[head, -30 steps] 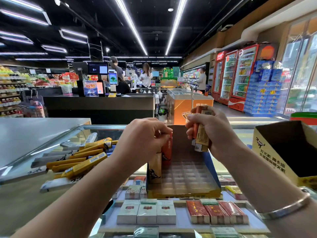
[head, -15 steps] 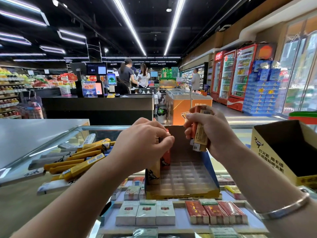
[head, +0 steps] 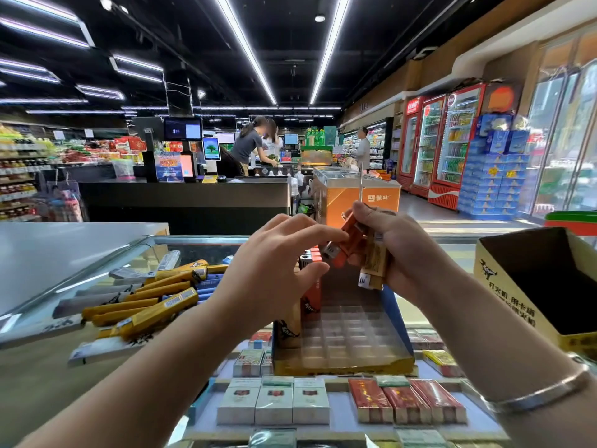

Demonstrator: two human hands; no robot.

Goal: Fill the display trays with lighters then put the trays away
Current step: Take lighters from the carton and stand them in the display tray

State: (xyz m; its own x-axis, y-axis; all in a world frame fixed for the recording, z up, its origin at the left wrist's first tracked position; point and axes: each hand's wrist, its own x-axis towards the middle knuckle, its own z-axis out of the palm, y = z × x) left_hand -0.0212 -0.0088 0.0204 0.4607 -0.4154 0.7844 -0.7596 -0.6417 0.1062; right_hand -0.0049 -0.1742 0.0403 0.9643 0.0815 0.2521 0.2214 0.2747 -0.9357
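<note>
A display tray (head: 342, 350) with a clear grid insert and yellow rim stands on the glass counter in front of me. A few lighters (head: 311, 295) stand upright in its back left corner. Above the tray my right hand (head: 410, 253) grips a bundle of lighters (head: 374, 263), tan and orange. One orange lighter (head: 347, 240) sticks out of the bundle at a slant, metal end down to the left. My left hand (head: 274, 270) reaches across to it, index finger on top and thumb just under the metal end.
A pile of loose yellow and grey lighters (head: 151, 305) lies on the glass to the left. An open yellow cardboard box (head: 504, 286) stands at the right. Cigarette packs (head: 274, 402) show under the glass. Behind are a checkout counter (head: 184, 195) and people.
My left hand has left the lighters at the tray's back left and risen to the right, reaching the orange lighter in my right hand's bundle. The right hand stayed almost still.
</note>
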